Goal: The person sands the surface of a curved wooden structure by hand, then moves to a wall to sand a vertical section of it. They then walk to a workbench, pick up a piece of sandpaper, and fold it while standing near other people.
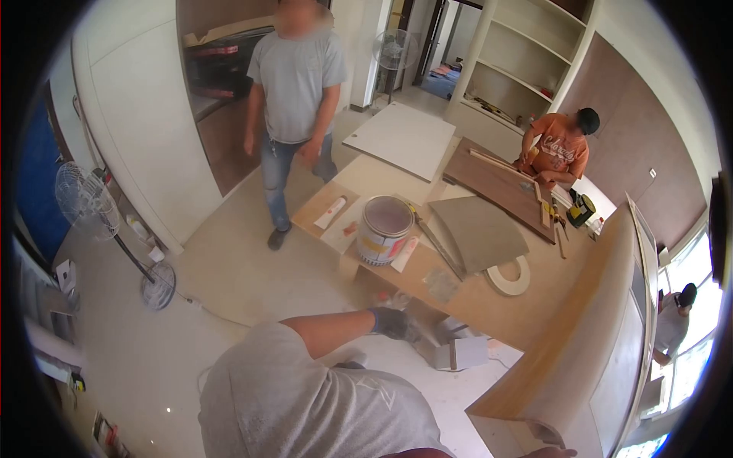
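My left hand [391, 322], in a dark glove, reaches low beside the front of the wooden worktable [489, 313]. Its fingers are blurred, and whether they hold anything is unclear. Close to it, under the table edge, lies a white and grey box-like piece [467, 353]. Only a bit of my right hand [550, 453] shows at the bottom edge, by the lower end of a large curved wooden panel [565, 328]; its grip is hidden. My torso in a grey shirt fills the bottom.
On the table are a large bucket [385, 229], a curved grey sheet [481, 233], a tape roll [509, 275] and a brown panel [500, 187]. One person stands behind it, another works at the right, a third is far right. A fan [88, 202] stands left.
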{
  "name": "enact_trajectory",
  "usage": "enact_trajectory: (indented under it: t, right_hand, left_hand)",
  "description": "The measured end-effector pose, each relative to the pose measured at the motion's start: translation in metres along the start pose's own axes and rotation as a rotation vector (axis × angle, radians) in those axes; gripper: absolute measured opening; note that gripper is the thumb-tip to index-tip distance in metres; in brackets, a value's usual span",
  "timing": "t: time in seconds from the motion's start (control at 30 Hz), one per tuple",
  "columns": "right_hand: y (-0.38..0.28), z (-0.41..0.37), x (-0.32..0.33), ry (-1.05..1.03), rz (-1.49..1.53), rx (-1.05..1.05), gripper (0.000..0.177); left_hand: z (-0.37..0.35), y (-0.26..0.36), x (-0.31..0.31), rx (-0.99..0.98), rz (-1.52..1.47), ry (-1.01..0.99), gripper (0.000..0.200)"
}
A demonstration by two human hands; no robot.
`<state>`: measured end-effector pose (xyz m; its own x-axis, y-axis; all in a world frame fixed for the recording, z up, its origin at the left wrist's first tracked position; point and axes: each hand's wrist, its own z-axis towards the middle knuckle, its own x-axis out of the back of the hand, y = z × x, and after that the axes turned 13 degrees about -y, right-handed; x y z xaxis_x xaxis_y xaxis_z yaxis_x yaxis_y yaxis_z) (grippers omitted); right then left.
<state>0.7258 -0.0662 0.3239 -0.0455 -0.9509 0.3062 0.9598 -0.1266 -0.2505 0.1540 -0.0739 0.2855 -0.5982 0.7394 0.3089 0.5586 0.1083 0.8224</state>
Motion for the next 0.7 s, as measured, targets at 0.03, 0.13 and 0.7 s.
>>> enact_trajectory:
  t: [0.03, 0.13, 0.7]
  right_hand:
    - [0.0, 0.0, 0.0, -0.004, -0.013, -0.002, 0.058]
    - [-0.002, 0.001, 0.0, -0.016, -0.037, 0.003, 0.058]
    - [0.07, -0.003, 0.011, -0.13, -0.53, 0.014, 0.058]
  left_hand:
    - [-0.001, -0.006, -0.005, 0.005, -0.039, -0.004, 0.08]
    - [-0.004, -0.016, -0.014, 0.033, -0.07, 0.019, 0.084]
    - [-0.033, -0.008, -0.013, 0.044, 0.123, 0.019, 0.076]
